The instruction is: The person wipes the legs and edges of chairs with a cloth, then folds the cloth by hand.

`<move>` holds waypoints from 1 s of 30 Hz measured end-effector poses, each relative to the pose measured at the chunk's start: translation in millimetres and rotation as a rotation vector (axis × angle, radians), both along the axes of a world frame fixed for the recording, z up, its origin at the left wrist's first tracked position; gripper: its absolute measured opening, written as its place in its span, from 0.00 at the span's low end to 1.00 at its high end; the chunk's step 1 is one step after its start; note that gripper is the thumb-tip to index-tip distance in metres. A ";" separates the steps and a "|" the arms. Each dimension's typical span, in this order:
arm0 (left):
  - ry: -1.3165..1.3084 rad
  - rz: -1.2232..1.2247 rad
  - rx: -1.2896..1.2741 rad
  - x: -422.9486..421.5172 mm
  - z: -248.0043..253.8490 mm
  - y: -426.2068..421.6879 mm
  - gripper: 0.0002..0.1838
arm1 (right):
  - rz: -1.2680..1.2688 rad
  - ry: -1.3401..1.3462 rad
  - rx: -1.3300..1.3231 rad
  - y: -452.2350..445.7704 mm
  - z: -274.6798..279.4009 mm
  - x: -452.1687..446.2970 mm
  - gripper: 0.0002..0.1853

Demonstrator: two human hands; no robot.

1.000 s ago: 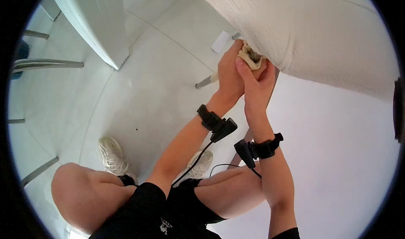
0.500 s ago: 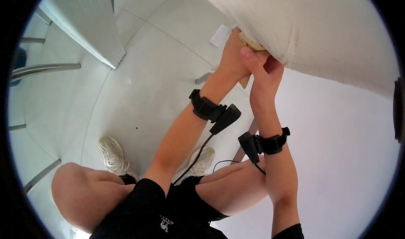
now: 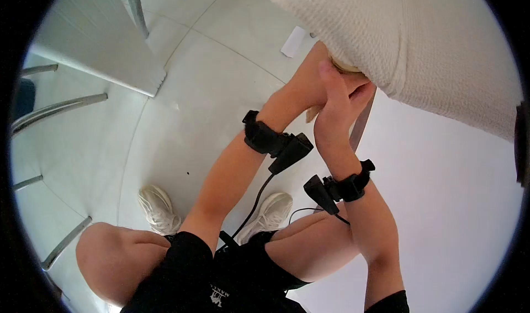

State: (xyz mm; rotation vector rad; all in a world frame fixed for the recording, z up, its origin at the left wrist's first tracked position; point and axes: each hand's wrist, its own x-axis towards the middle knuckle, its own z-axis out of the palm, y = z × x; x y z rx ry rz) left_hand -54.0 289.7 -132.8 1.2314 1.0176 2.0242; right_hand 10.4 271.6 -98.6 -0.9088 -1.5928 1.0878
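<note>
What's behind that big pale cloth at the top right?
Showing past the cloth: a sliver of a beige item, by the left hand and right hand. Anything farther behind is covered.

1. The left hand (image 3: 309, 81) has its fingers hidden behind the right hand (image 3: 335, 106) and the cloth (image 3: 441, 48).
2. The right hand's fingertips are hidden near the desk's (image 3: 441, 213) brown edge; neither hand's grip can be made out.
3. The beige piece (image 3: 346, 66) is mostly covered by the hands and cloth, its shape unclear.
4. The cloth runs out of view at the top and hides part of the desk.
5. A blue thing (image 3: 25, 98) is cut off at left.
6. A dark speck (image 3: 187, 173) on the floor (image 3: 165, 147) is too small to identify.
</note>
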 end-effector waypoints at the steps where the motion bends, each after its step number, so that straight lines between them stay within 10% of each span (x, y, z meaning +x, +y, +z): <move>1: -0.024 0.009 -0.022 2.9 1.2 0.5 0.13 | 0.007 0.000 -0.022 1.7 -1.0 2.9 0.35; 15: -0.053 0.361 -0.005 11.6 0.8 4.1 0.12 | 0.103 0.206 -0.131 11.0 -6.5 3.3 0.20; 24: -0.139 -0.094 0.073 4.3 -6.6 3.0 0.19 | 0.012 0.122 0.105 3.2 -9.7 4.8 0.13; 30: -0.027 0.252 -0.041 18.5 -11.1 -6.1 0.20 | 0.130 0.156 -0.176 9.0 -12.9 17.5 0.15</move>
